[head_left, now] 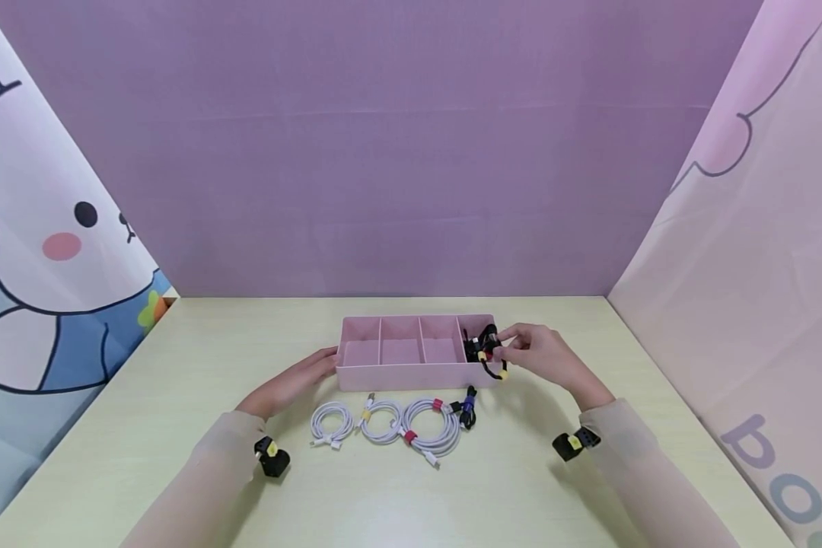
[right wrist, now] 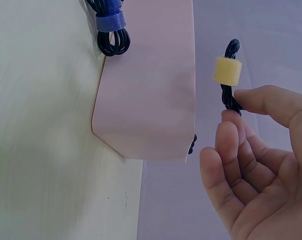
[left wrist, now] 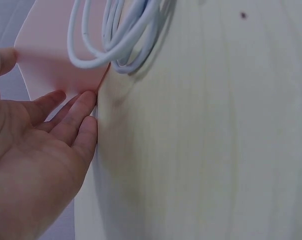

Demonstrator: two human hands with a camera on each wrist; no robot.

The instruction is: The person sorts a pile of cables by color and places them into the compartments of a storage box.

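Standing between hands (head_left: 294, 382) (head_left: 540, 354), pink box (head_left: 397, 377); black cable (right wrist: 227, 94) pinched in right one

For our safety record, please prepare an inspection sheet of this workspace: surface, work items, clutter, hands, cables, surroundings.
Surface: pale wood-grain table; one small dark spot.
Work items: pink tray with four compartments; black cables in the rightmost.
Clutter: nothing seen.
Hands: left hand touches the tray's left end; right hand pinches a yellow-tied black bundle.
Cables: before the tray, a plain white coil, a yellow-tied white coil, a red-tied white coil and a blue-tied black bundle.
Surroundings: purple backdrop; cartoon panel left; lettered panel right.
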